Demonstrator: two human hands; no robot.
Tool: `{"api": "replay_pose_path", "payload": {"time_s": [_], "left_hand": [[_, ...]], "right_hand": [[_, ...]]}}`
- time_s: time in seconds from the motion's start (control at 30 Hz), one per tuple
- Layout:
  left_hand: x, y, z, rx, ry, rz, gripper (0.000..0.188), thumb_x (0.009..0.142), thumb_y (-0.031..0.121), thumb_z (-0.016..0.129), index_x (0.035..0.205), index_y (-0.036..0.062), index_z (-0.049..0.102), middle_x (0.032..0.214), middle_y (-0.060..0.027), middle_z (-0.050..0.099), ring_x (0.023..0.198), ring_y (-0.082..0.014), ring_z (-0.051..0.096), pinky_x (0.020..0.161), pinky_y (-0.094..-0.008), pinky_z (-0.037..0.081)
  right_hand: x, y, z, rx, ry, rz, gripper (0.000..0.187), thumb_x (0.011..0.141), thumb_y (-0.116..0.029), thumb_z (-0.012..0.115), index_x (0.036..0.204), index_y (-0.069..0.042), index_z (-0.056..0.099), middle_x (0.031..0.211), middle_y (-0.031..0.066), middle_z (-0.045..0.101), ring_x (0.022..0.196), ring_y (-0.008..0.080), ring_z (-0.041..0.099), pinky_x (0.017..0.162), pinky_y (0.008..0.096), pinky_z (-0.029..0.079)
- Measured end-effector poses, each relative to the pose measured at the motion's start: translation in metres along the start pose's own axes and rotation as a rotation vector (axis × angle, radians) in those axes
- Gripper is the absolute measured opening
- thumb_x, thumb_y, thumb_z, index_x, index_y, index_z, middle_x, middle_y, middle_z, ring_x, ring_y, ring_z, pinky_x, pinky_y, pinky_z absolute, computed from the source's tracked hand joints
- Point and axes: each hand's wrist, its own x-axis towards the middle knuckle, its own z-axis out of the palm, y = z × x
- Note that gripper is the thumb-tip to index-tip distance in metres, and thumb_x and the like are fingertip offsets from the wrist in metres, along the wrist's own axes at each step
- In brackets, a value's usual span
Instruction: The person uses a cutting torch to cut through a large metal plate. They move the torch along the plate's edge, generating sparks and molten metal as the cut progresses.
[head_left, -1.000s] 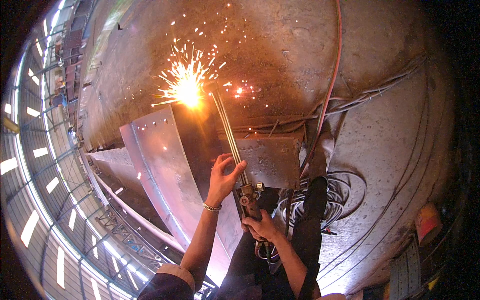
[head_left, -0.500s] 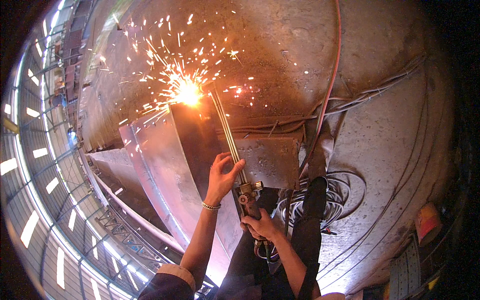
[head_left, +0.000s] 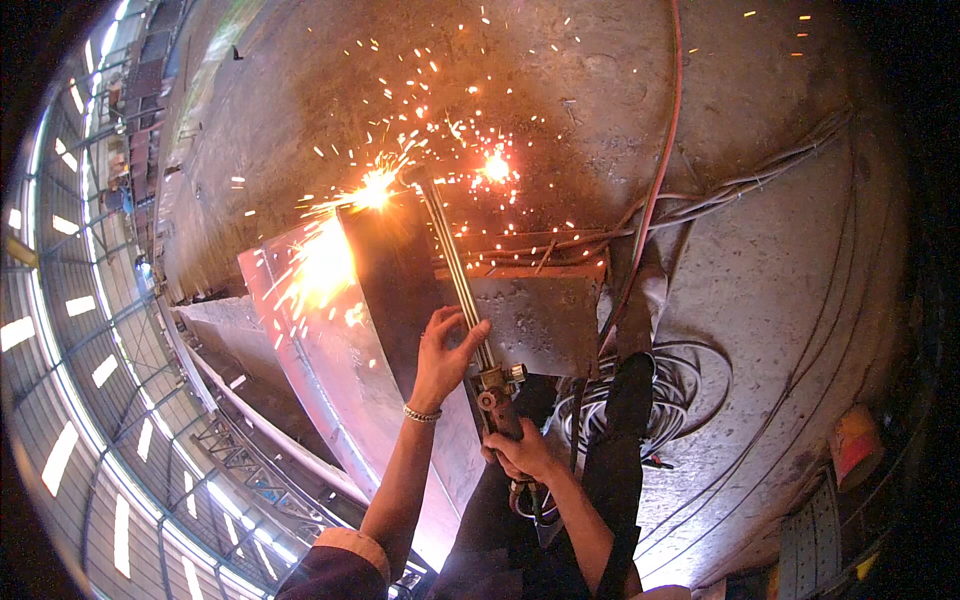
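Observation:
My right hand (head_left: 522,452) is wrapped around the handle of a gas cutting torch (head_left: 450,250), just below its brass valves. Farther up, my left hand (head_left: 447,350) has its thumb and fingers curled at the torch's long metal tubes, steadying them. The bent tip of the torch sits by the far end of a steel beam (head_left: 390,290), where a bright glow burns at the top edge. A second large glare with sparks covers part of the beam's left side face. Glare hides the cut itself.
A smaller steel plate (head_left: 535,318) lies right of the beam. Past it run a red hose (head_left: 668,150) and bundled cables (head_left: 760,180). A coil of hose (head_left: 690,390) rests beside my foot. At the far right stands a red and yellow bucket (head_left: 857,447).
The single big burst at the beam's far end has shrunk. Bright glare now spills down the left face, and another spark cluster glows right of the tip. Both hands stay nearly in place.

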Motion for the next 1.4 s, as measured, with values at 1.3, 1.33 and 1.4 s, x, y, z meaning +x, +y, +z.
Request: {"api": "replay_pose_path", "payload": {"time_s": [1.3,1.33,1.4], "left_hand": [[-0.003,0.003,0.001,-0.041,0.007,0.02,0.042,0.084,0.037,0.072,0.101,-0.0005,0.07,0.115,-0.0142,0.06,0.104,-0.0251,0.059,0.091,-0.035,0.045],[-0.003,0.004,0.0,-0.033,0.004,0.02,0.042,0.084,0.037,0.072,0.101,-0.0005,0.07,0.116,-0.0142,0.06,0.104,-0.025,0.059,0.091,-0.0349,0.045],[-0.004,0.002,0.0,-0.015,0.015,0.031,0.042,0.084,0.038,0.072,0.101,-0.0005,0.07,0.115,-0.014,0.06,0.104,-0.0249,0.059,0.091,-0.0351,0.045]], "right_hand": [[-0.008,-0.005,0.0,0.017,-0.022,-0.007,0.014,0.086,-0.014,0.061,0.079,-0.002,0.056,0.054,0.0034,0.055,0.029,0.0092,0.037,0.028,0.0276,0.027],[-0.009,-0.007,0.002,0.027,-0.02,-0.003,0.014,0.086,-0.014,0.061,0.078,-0.002,0.056,0.053,0.0033,0.055,0.029,0.0092,0.037,0.028,0.0277,0.027],[-0.01,-0.009,0.003,0.035,-0.017,0.003,0.015,0.085,-0.013,0.062,0.077,-0.002,0.056,0.052,0.0033,0.054,0.029,0.0092,0.037,0.027,0.0278,0.027]]}}
